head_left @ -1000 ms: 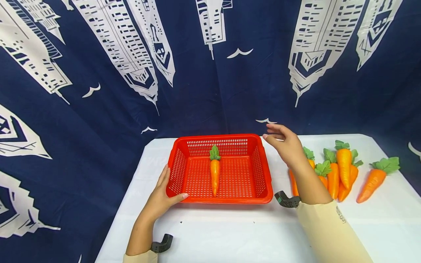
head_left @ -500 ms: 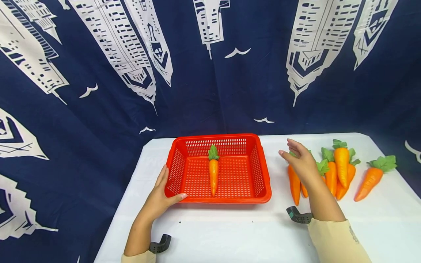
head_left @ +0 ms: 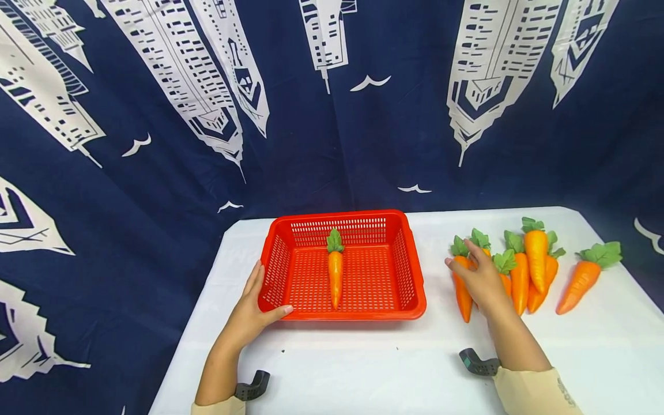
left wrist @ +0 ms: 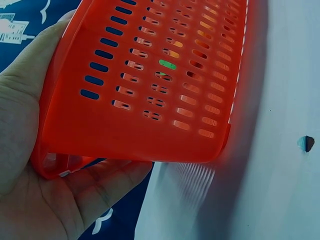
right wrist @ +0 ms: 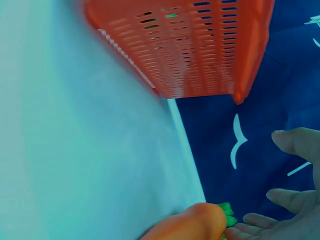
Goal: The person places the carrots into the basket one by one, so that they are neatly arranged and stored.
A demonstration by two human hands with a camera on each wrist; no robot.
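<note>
My left hand [head_left: 254, 314] grips the near left corner of a red plastic basket [head_left: 342, 316], thumb along the front rim and fingers against the outer left side. The left wrist view shows the basket's slotted wall [left wrist: 130, 130] close to the palm. One orange carrot [head_left: 336, 276] with a green leafy top lies inside. My right hand [head_left: 479, 282] is over the group of carrots, its thumb near the leftmost carrot [head_left: 461, 297] and its fingers apart. In the right wrist view, that hand's fingers [right wrist: 292, 200] are spread beside a carrot [right wrist: 192, 225], holding nothing.
More carrots [head_left: 519, 282] are bunched to the right of the basket, some overlapping. A lone carrot [head_left: 578, 285] lies farther right. All rest on a white-covered table [head_left: 363, 369], backed by a dark blue cloth [head_left: 321, 155] with white building prints.
My right hand has moved from near the basket's right rim, rightward and down, to the bunched carrots. My left hand keeps its hold on the basket.
</note>
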